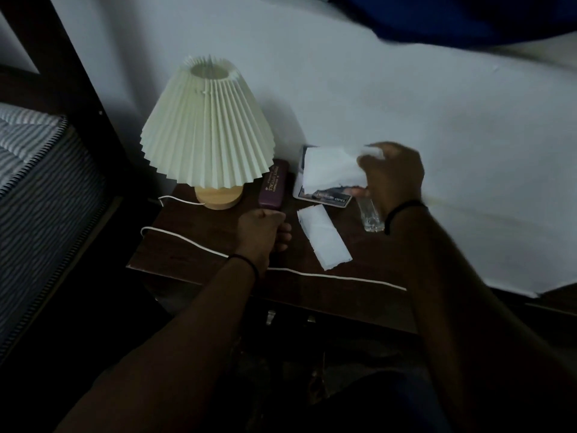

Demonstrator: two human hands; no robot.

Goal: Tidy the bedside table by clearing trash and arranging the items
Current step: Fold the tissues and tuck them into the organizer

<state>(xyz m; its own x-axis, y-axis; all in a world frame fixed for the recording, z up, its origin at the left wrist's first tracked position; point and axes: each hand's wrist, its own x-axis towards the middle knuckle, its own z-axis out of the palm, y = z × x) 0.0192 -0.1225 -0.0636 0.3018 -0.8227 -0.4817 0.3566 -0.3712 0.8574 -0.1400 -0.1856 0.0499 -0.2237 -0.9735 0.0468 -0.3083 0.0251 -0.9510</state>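
Note:
On the dark wooden bedside table (pixel 193 254), my right hand (pixel 390 176) grips a white torn sheet of paper (pixel 331 168), lifted above a printed magazine or card (pixel 324 196). A second white paper strip (pixel 323 237) lies flat on the table in front of it. A small clear glass bottle (pixel 371 215) stands just under my right wrist. My left hand (pixel 265 228) rests on the table with its fingers curled, next to the near end of a maroon case (pixel 273 187); whether it holds anything is hidden.
A lamp with a pleated cream shade (pixel 206 126) and wooden base (pixel 218 196) stands at the table's back left. Its white cord (pixel 343 278) runs along the front edge. A striped mattress (pixel 40 170) lies left; a white wall is behind.

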